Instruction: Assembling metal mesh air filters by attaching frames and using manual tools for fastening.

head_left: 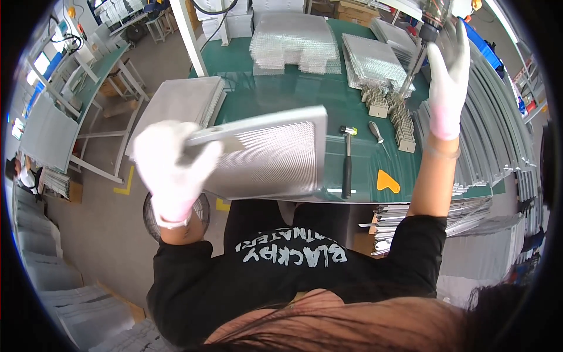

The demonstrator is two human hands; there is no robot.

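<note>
At the worktop's (281, 94) near left corner, the left hand (170, 167) pinches a grey finned panel's (264, 155) corner, holding it tilted above the edge. Beyond it lie a hammer (347, 161) and an orange scraper (387, 182). Toward the far right edge, the right hand (448, 79), fingers spread, reaches for the hanging power screwdriver (423, 44).

A workshop with a grey concrete floor (111, 217) marked by a yellow painted corner (125, 186). A green-topped desk (281, 94) stands in the middle, with a white upright post (190, 38) at its far left corner. To the left stands a second long green bench on white metal legs (97, 76). Bright windows (41, 63) light the far left wall. Blue bins (484, 44) sit at the right edge.
</note>
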